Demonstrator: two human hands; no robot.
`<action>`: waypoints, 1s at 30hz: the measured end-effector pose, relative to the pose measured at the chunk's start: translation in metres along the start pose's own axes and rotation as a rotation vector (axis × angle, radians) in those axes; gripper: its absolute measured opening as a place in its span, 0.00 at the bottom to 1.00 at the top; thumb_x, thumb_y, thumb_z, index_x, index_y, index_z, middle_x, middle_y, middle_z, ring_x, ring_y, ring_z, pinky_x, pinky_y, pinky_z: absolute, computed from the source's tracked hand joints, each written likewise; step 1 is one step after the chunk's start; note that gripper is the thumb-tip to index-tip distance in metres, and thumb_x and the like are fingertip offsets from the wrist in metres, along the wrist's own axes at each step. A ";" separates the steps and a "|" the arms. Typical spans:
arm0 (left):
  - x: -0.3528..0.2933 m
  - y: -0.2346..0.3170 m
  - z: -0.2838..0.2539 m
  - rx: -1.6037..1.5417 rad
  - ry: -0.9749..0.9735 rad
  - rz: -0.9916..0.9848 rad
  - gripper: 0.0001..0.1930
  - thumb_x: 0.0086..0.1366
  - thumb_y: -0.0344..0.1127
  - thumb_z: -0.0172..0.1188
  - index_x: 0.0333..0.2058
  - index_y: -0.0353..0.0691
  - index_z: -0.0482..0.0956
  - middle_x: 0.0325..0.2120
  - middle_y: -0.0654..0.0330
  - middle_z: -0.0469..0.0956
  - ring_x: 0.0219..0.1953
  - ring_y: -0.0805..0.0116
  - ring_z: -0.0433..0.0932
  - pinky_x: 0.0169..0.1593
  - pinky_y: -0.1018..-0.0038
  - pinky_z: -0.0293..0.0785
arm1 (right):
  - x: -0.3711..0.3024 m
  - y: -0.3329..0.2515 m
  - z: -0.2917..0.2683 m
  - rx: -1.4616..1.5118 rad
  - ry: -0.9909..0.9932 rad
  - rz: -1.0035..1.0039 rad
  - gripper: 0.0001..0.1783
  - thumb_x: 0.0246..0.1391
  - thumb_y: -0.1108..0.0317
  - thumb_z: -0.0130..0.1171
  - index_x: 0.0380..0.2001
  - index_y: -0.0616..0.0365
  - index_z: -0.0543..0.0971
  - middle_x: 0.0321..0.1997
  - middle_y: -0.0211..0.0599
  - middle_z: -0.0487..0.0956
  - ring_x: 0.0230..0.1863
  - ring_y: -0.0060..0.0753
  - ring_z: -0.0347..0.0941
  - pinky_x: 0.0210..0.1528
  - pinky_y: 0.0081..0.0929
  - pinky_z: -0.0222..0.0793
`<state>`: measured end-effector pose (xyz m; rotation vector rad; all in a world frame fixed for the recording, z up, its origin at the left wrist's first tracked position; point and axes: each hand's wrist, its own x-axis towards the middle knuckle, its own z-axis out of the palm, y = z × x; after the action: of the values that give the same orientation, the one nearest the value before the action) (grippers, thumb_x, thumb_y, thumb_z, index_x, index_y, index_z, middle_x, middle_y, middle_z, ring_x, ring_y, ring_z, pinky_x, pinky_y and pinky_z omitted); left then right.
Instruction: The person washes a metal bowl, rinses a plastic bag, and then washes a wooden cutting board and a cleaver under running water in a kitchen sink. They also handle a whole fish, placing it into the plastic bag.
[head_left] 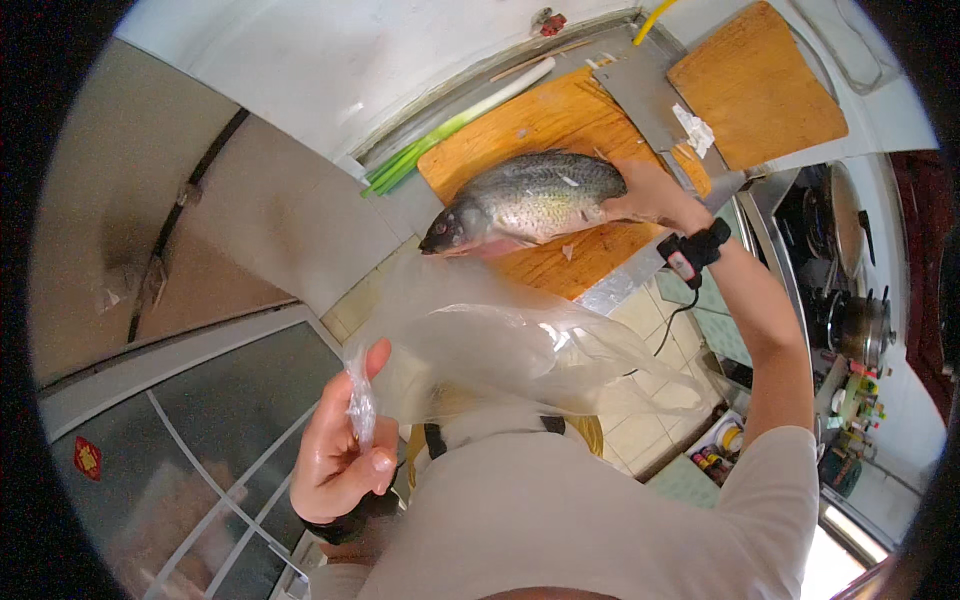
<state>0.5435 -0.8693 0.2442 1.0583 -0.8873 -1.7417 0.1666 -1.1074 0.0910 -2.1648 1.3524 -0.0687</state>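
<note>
Fish (535, 205): in the head view I watch remotely, it is over the wooden cutting board (545, 115), tail gripped by the right hand (650, 192); the left hand (338, 450) pinches a clear plastic bag (510, 340).

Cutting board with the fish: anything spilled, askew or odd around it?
A crumpled white scrap lies near the right end of the cutting board, looking like stray litter beside food. A small pale bit sits on the board below the fish. No clear spill.
</note>
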 end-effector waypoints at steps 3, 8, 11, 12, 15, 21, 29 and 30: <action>0.005 0.008 -0.004 0.029 -0.084 -0.028 0.37 0.61 0.28 0.54 0.64 0.33 0.43 0.30 0.60 0.72 0.15 0.81 0.62 0.20 0.83 0.57 | -0.016 -0.033 -0.011 -0.076 0.000 0.109 0.33 0.37 0.56 0.64 0.48 0.61 0.71 0.36 0.53 0.78 0.39 0.52 0.74 0.40 0.38 0.68; 0.013 0.015 0.002 0.133 -0.075 -0.006 0.39 0.61 0.39 0.56 0.62 0.26 0.44 0.08 0.70 0.63 0.08 0.81 0.58 0.17 0.82 0.49 | -0.044 -0.057 -0.037 -0.343 0.015 0.149 0.35 0.36 0.55 0.64 0.52 0.49 0.70 0.29 0.48 0.79 0.34 0.51 0.76 0.35 0.43 0.71; 0.018 0.022 0.005 0.090 -0.100 0.006 0.37 0.63 0.40 0.53 0.63 0.28 0.44 0.08 0.71 0.62 0.08 0.82 0.57 0.17 0.82 0.49 | -0.063 -0.099 -0.057 -0.448 0.105 0.145 0.32 0.37 0.55 0.65 0.48 0.50 0.70 0.26 0.45 0.78 0.31 0.50 0.76 0.32 0.44 0.70; 0.018 0.025 0.009 0.066 -0.095 0.013 0.36 0.64 0.40 0.52 0.63 0.28 0.44 0.08 0.71 0.62 0.08 0.82 0.57 0.17 0.82 0.49 | -0.069 -0.110 -0.065 -0.498 0.127 0.143 0.31 0.37 0.54 0.65 0.46 0.50 0.71 0.25 0.44 0.78 0.31 0.50 0.76 0.31 0.44 0.70; 0.025 0.044 0.023 0.124 -0.168 0.067 0.33 0.65 0.39 0.49 0.62 0.29 0.47 0.07 0.72 0.61 0.08 0.82 0.55 0.17 0.82 0.49 | -0.090 -0.127 -0.088 -0.641 0.287 0.070 0.25 0.39 0.53 0.66 0.40 0.50 0.71 0.23 0.42 0.77 0.28 0.49 0.76 0.27 0.41 0.70; 0.066 0.089 0.069 0.265 -0.387 0.241 0.28 0.66 0.37 0.44 0.62 0.31 0.52 0.07 0.73 0.59 0.07 0.83 0.51 0.18 0.83 0.49 | -0.123 -0.153 -0.153 -0.949 0.506 0.047 0.26 0.38 0.55 0.66 0.41 0.47 0.69 0.20 0.39 0.76 0.26 0.48 0.75 0.25 0.41 0.70; 0.129 0.119 0.122 0.061 -0.537 0.446 0.18 0.69 0.35 0.39 0.54 0.37 0.64 0.09 0.72 0.53 0.10 0.82 0.48 0.20 0.83 0.47 | -0.197 -0.155 -0.249 -1.115 0.777 0.051 0.29 0.40 0.60 0.64 0.50 0.46 0.71 0.28 0.45 0.78 0.32 0.48 0.76 0.32 0.39 0.71; 0.138 0.118 0.123 0.071 -0.524 0.459 0.17 0.69 0.35 0.39 0.54 0.37 0.64 0.09 0.71 0.54 0.11 0.82 0.48 0.20 0.83 0.47 | -0.209 -0.150 -0.262 -1.130 0.822 0.044 0.30 0.40 0.59 0.64 0.50 0.46 0.71 0.29 0.46 0.78 0.32 0.48 0.76 0.33 0.40 0.72</action>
<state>0.4351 -1.0233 0.3563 0.3814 -1.3993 -1.6115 0.0989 -1.0012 0.4360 -3.2241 2.2620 -0.2446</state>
